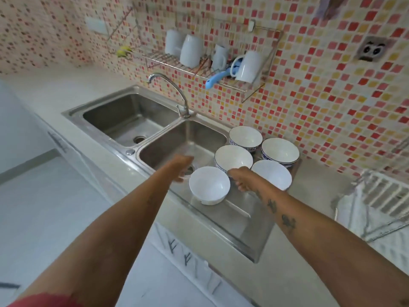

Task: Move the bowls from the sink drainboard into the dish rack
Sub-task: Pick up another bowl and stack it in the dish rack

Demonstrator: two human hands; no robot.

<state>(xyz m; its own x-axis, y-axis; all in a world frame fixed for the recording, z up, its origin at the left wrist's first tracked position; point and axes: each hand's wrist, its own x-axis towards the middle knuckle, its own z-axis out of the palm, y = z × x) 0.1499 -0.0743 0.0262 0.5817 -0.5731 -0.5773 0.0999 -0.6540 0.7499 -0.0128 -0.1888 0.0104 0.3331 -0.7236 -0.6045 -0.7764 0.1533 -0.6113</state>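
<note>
Several bowls stand on the steel drainboard [250,220] to the right of the sink. The nearest is a plain white bowl [209,186]. Behind it are a blue-patterned bowl [233,158], another white bowl [273,173] and two more patterned ones [245,136] [280,151]. My left hand [182,168] is at the nearest bowl's left rim, blurred, its grip unclear. My right hand [240,179] is at the right rim, with the thumb on the edge and the fingers curled. A white wire dish rack [380,196] stands on the counter at the far right.
A double steel sink [132,120] with a curved tap [174,89] lies left of the bowls. On the tiled wall hangs a wire shelf [199,67] with white mugs and a blue utensil. Below the counter edge are cabinet fronts with handles.
</note>
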